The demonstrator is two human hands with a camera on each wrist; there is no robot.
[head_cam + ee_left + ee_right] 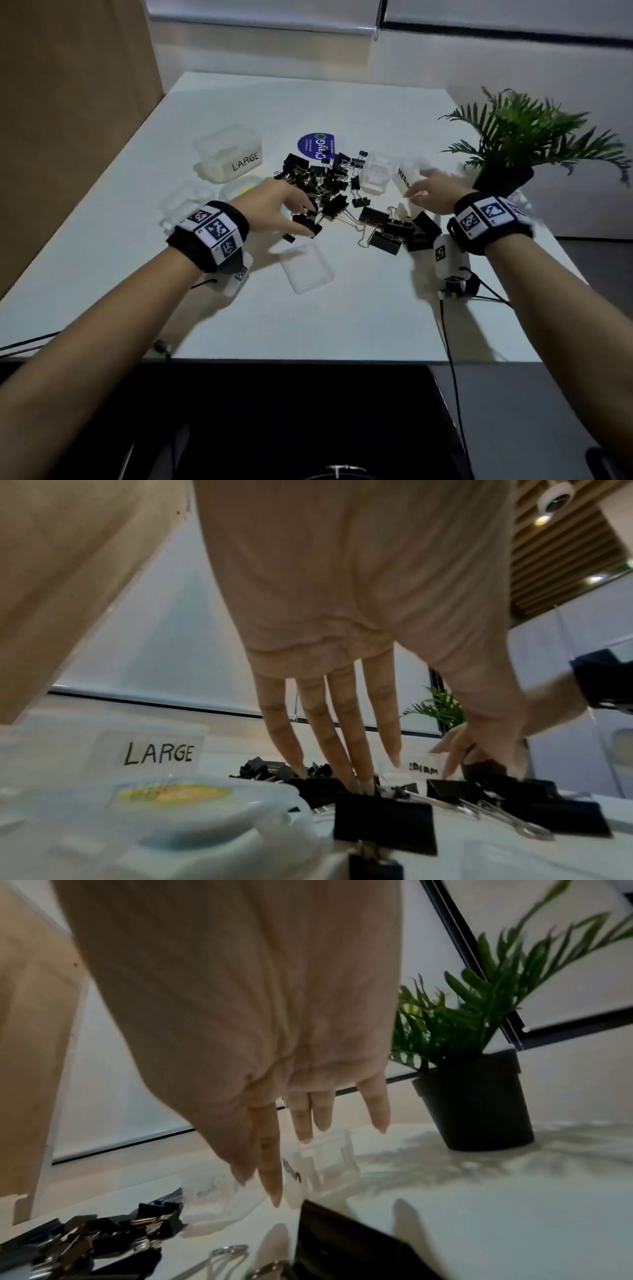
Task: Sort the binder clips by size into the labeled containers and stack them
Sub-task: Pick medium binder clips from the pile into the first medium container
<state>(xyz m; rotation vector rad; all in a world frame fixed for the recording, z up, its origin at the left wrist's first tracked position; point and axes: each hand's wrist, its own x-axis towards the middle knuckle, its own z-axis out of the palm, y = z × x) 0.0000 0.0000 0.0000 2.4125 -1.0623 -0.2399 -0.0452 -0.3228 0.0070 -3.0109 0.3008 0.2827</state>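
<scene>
A heap of black binder clips (325,185) of mixed sizes lies mid-table, with bigger clips (387,229) to its right. The clear tub labeled LARGE (236,156) stands at the back left. A clear tub labeled MEDIUM (406,178) stands right of the heap. My left hand (308,221) reaches into the near left of the heap; its straight fingers (346,750) touch clips and the thumb rests on one. My right hand (416,185) hovers blurred at the MEDIUM tub, fingers (270,1172) straight and spread, holding nothing.
A loose clear lid (306,267) lies in front of the heap. A lidded tub with a yellow sticker (239,188) and another clear tub (185,205) sit left of my left hand. An open clear tub (375,171), a purple disc (317,145) and a potted plant (503,178) stand behind.
</scene>
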